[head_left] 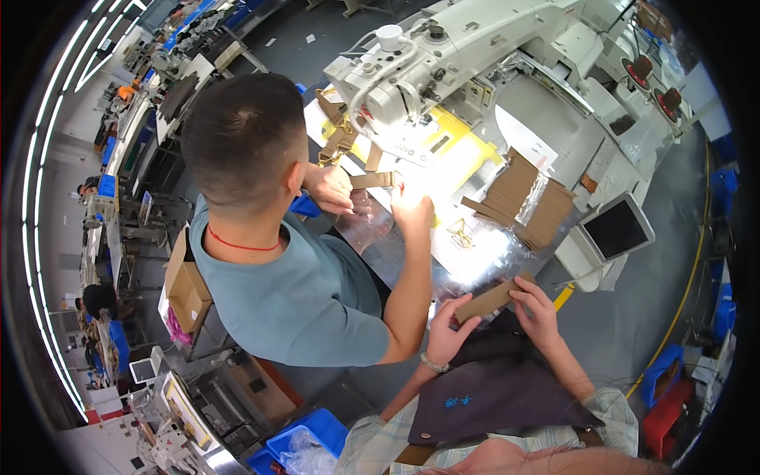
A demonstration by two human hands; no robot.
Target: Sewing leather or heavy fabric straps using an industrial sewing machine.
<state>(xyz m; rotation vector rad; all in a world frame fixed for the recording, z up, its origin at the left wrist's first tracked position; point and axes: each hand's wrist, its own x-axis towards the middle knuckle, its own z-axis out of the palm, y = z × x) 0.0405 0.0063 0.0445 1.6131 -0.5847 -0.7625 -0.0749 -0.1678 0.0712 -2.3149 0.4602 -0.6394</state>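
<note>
Brown strip (pixel 487 302): held up between the person's two hands, above the lap and just off the near edge of the bench (pixel 507 255), tilted with its right end higher.
Left hand (pixel 448 332): grip closed on the strip's left end, thumb below and fingers above.
Right hand (pixel 540 318): grip pinching the strip's right end between thumb and fingers.
Apron (pixel 483 392): dark, directly below both hands.
Strip stack (pixel 518 194): many brown strips on the bench, beyond the right hand, with a shiny clear wrap across them.
Gold metal pieces (pixel 459 235): on the bench, left of the stack.
Co-worker (pixel 293 277): teal shirt, to the left, both hands at a shorter brown piece (pixel 372 180).
Sewing machine (pixel 404 87): white, over a yellow plate (pixel 475 150).
Screen (pixel 616 228): dark, right of the stack.
</note>
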